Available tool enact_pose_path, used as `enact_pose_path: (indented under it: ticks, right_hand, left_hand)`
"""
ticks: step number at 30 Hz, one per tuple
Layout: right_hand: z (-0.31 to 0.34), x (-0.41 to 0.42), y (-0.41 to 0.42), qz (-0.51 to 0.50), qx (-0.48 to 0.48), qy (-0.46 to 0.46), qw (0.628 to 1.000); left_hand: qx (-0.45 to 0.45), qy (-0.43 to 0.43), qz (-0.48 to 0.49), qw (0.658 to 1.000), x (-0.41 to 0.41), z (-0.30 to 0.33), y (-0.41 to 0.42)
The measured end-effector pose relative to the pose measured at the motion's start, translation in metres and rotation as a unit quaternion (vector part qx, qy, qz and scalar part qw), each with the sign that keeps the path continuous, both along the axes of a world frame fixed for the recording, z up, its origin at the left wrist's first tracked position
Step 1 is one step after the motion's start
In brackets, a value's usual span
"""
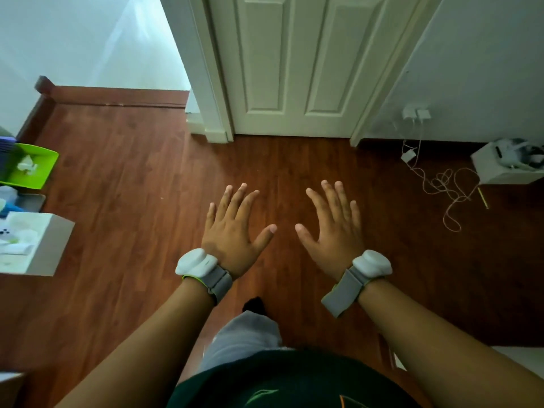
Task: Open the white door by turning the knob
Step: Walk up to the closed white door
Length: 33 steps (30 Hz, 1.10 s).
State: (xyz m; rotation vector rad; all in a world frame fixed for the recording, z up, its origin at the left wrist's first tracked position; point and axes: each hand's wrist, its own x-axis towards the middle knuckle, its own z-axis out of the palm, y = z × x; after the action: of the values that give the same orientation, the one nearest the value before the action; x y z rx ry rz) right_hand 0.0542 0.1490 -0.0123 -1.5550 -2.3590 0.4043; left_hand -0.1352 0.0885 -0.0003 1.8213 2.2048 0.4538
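Holding the left hand (232, 231) and right hand (332, 228) spread and empty, the person risked fumbling: the door (294, 63) at twelve o'clock showed no knob in view.

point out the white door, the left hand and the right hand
white door (294, 63): head view, on the stile between its two raised panels
left hand (232, 231): head view, on the back of the hand
right hand (332, 234): head view, on the back of the hand

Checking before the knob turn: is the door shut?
Shut: the door sits flush in its frame, with no gap showing. The knob is out of view.
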Motion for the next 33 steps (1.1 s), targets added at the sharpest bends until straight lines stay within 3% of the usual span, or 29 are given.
enact_pose_path:
  ticks: [15, 33]
  right_hand:
    - [-0.003, -0.03, 0.06, -0.029, -0.003, 0.0, 1.0]
    - [0.023, 0.114, 0.214, -0.077, 0.025, 0.011, 0.997]
  left_hand:
    - [-0.012, 0.01, -0.027, 1.0, -0.031, -0.001, 0.074]
    - [0.02, -0.001, -0.077, 0.997, 0.111, 0.026, 0.245]
